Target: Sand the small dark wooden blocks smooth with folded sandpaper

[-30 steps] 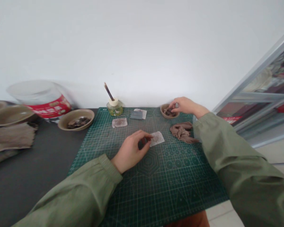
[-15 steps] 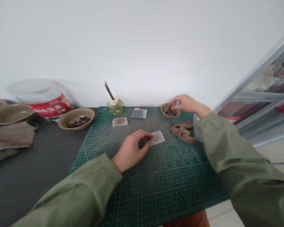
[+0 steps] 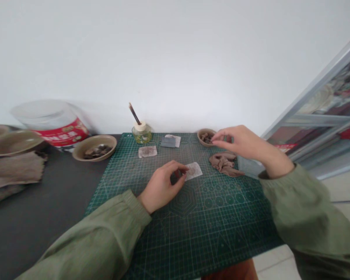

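My left hand (image 3: 163,186) rests low over the green cutting mat (image 3: 151,241), thumb and fingers curled in a pinch at the left edge of a small white paper piece (image 3: 195,170) with brownish marks. Whatever sits between those fingertips is too small to make out. To the right, my right hand (image 3: 245,143) hovers just beside a small brown bowl (image 3: 202,141) with dark brown fragments (image 3: 207,137) in it. Its thumb and fingers come together in a pinch; anything between them is hidden. Below this hand lies a crumpled brown cloth (image 3: 224,163).
Toward the back stand a glass jar (image 3: 142,134) with thin sticks, a grey sheet (image 3: 168,142) over white paper, and another stained paper (image 3: 147,151). Left of the mat are a larger bowl (image 3: 95,147) of fragments, a red-labelled tub (image 3: 55,124) and folded cloth (image 3: 14,171).
My right hand has drawn back from the small bowl, toward me and to the right, with its fingers pinched. The left hand stays in place by the paper.
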A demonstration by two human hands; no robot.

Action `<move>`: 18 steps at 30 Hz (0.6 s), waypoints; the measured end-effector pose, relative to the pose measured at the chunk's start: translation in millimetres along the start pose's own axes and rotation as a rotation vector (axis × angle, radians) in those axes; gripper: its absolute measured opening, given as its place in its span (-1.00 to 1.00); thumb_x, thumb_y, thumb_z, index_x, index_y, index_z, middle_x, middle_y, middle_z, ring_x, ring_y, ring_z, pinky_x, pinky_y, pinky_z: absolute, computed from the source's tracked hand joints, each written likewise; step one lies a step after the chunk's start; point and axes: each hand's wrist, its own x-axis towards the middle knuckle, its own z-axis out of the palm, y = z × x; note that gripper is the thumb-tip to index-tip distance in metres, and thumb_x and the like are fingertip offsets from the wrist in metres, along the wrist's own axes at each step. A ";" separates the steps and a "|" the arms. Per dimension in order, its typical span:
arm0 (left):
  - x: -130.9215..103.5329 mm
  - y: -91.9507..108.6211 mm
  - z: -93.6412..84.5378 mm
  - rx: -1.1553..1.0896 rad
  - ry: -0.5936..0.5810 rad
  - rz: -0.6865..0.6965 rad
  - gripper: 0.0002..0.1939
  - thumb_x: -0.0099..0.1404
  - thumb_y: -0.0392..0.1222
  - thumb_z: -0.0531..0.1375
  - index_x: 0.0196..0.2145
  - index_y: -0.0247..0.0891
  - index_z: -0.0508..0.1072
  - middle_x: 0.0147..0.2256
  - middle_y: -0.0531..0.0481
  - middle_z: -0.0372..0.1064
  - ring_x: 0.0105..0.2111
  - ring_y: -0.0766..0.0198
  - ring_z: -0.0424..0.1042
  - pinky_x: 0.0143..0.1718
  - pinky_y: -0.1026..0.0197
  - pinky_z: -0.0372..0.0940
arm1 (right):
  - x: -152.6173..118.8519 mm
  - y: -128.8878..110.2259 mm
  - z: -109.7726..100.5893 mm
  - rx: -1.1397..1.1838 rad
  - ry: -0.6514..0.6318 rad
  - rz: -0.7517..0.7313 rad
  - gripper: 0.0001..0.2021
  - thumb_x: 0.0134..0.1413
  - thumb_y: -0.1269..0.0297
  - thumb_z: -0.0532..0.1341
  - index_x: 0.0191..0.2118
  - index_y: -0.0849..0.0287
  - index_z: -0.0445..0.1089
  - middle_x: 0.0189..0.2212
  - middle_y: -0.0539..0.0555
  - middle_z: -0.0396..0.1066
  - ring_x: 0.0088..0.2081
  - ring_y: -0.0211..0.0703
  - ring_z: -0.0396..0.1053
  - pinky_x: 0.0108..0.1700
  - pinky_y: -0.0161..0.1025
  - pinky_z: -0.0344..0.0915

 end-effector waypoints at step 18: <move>4.9 16.2 -15.8 0.250 -0.044 0.094 -0.75 0.51 -0.27 0.30 0.10 -0.20 0.64 -0.09 -0.10 0.59 -0.21 0.18 0.58 -0.10 0.13 0.48 | -52.0 -21.1 148.1 0.292 -0.124 -0.185 -0.56 0.46 0.17 0.27 -0.51 0.09 0.25 -0.59 -0.07 0.32 -0.51 -0.23 0.25 -0.36 -0.19 0.04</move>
